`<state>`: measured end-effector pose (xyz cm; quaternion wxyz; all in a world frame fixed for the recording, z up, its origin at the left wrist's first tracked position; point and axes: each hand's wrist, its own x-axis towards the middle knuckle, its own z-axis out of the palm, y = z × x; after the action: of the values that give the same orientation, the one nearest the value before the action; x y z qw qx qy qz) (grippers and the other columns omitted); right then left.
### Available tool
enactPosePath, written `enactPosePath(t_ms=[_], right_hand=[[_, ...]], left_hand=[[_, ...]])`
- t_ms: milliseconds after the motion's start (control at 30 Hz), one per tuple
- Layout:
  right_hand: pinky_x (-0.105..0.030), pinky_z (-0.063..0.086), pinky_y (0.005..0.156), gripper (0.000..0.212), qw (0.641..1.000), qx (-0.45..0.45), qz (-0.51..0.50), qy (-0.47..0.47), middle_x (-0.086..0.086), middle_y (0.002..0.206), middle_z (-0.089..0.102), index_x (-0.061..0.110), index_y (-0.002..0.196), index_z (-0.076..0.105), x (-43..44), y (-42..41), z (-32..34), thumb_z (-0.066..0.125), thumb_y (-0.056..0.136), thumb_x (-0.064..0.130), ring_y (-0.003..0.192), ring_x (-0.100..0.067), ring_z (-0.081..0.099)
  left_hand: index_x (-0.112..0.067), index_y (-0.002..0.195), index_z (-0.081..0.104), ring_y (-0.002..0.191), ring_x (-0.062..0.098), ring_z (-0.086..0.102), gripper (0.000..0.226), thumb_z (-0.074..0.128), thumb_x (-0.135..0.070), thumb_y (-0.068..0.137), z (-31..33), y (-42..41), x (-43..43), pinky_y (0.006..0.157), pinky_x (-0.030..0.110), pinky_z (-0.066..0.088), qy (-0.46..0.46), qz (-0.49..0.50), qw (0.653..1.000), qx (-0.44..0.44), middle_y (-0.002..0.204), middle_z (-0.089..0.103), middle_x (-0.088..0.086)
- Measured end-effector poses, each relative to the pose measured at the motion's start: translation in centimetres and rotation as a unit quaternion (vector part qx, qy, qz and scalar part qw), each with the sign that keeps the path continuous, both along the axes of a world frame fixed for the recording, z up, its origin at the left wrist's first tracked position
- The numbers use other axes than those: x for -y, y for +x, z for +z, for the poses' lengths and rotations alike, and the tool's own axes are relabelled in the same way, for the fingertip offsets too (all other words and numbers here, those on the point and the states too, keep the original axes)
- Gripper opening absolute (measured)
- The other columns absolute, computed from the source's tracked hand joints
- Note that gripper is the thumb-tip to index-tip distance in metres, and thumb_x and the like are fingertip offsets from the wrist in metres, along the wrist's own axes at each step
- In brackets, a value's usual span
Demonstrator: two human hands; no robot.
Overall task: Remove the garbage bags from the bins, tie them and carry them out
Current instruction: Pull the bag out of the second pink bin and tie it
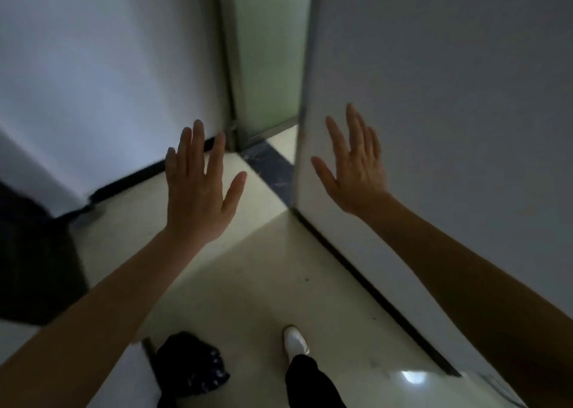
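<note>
Garbage bag of black crumpled plastic is in neither hand. Left hand and right hand are raised on outstretched bare forearms, fingers straight and spread, holding nothing. Right hand is up against the white wall panel, contact unclear. Bag lies on the cream tiled floor, left of the white shoe.

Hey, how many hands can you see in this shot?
2. The left hand is raised, open, over the floor; the right hand is raised, open, in front of the wall. Neither holds anything.
</note>
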<state>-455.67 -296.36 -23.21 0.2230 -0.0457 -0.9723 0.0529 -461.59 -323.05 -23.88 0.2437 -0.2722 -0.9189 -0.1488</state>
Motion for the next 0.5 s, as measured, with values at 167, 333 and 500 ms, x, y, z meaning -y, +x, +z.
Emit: enactPosePath(t_ms=[167,333,500], right_hand=[[-0.052,0.010,0.124,0.068,0.987,-0.044,-0.140,0.065,-0.018,0.167,0.002,0.018,0.159,0.016,-10.0,16.2,8.9,0.027,0.103,0.056,0.154,-0.034,0.006],[-0.051,0.011,0.124,0.063,0.957,-0.106,-0.252,0.095,-0.019,0.166,0.008,0.016,0.157,0.025,-18.3,33.9,15.5,0.035,0.105,0.050,0.154,-0.034,0.010],[-0.050,0.017,0.123,0.059,0.897,-0.176,-0.381,0.137,-0.020,0.164,0.017,0.015,0.153,0.036,-26.1,53.6,18.3,0.043,0.103,0.045,0.152,-0.034,0.019]], left_hand=[[-0.009,0.155,0.028,0.149,0.042,0.020,0.069,0.035,-0.051,0.101,7.7,7.1,-15.1,0.117,0.059,0.022,0.061,-0.166,0.984,-0.025,0.162,0.019,0.025],[-0.009,0.155,0.028,0.149,0.042,0.019,0.068,0.032,-0.051,0.101,14.6,18.8,-28.9,0.119,0.058,0.018,0.068,-0.329,0.940,-0.063,0.163,0.016,0.024],[-0.007,0.151,0.038,0.147,0.041,0.025,0.064,0.039,-0.046,0.100,19.6,35.4,-42.4,0.116,0.059,0.024,0.101,-0.487,0.857,-0.134,0.161,0.023,0.025]])
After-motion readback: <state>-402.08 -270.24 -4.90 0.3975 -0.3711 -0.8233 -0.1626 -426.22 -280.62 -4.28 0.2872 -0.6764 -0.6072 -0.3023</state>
